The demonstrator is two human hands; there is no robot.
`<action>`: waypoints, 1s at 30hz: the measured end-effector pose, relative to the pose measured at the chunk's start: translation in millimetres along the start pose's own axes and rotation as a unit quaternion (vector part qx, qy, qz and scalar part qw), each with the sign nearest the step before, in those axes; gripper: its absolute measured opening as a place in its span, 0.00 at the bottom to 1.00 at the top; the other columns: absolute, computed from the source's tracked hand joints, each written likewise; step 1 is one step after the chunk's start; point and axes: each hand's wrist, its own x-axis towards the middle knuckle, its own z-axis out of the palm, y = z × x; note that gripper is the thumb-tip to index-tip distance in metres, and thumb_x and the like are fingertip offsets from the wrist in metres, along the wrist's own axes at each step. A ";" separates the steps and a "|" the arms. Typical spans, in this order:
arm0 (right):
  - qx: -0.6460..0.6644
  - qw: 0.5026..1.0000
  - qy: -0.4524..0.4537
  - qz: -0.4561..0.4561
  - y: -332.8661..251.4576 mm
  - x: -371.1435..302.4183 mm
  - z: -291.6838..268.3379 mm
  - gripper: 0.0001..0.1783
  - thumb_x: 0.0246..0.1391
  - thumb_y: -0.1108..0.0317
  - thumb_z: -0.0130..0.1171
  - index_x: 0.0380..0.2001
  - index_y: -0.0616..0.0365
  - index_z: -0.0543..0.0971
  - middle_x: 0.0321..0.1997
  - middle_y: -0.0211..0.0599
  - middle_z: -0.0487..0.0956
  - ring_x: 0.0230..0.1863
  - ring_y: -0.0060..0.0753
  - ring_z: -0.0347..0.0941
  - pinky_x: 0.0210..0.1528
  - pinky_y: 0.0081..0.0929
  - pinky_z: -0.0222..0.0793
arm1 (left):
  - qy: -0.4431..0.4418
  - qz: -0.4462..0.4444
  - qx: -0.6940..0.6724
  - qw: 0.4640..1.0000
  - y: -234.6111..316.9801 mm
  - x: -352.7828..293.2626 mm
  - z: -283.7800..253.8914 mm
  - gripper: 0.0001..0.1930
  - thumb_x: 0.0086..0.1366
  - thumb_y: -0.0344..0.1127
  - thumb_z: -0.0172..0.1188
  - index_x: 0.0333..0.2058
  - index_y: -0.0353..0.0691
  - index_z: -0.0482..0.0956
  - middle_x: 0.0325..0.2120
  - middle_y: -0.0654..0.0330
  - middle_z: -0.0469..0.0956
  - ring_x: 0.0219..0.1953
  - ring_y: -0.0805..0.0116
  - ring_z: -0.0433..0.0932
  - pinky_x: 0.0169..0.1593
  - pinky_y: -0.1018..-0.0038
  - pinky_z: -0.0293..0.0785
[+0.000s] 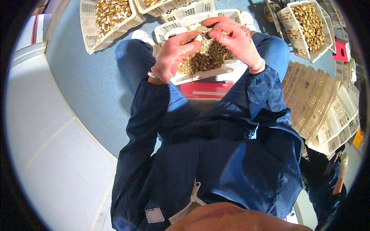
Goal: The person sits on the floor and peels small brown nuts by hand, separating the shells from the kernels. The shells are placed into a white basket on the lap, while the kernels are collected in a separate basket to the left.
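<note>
Between the person's two knees, a white basket (227,68) holds a heap of crumbly brown and tan bits (208,57), darker toward its near right part. Over this heap, both hands come together in pink gloves. The left hand (175,54) has a narrow grip, thumb and finger pinching a small pale piece (198,37) above the far left part of the basket. Just to its right, the right hand (241,40) bends its fingers toward that piece; whether its grip closes on anything, I cannot tell. A silvery band (152,74) circles the left wrist, next to the dark blue sleeve.

Just on the near side of the basket, a red object (204,88) with a pale stripe shows between the thighs, which are in blue jeans. White shoes (143,36) stand to the left and right of the basket on the blue floor (86,77).

Far left stands another white basket (88,27), full of golden-brown rounded pieces (111,16). Far right, a similar basket (295,32) carries more of them. Nearer on the right, a row of pale nested crates (308,92) leans beside the person.
</note>
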 end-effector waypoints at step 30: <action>-0.072 0.996 0.021 -0.053 8.9 0.2 13.0 0.08 0.55 0.67 0.61 0.33 0.61 0.80 0.48 0.37 0.80 0.47 0.39 0.77 0.47 0.33 0.73 | 0.124 0.111 0.171 0.971 -20.5 10.1 4.2 0.19 0.55 0.28 0.70 0.47 0.39 0.80 0.34 0.64 0.80 0.34 0.79 0.76 0.37 0.82 0.74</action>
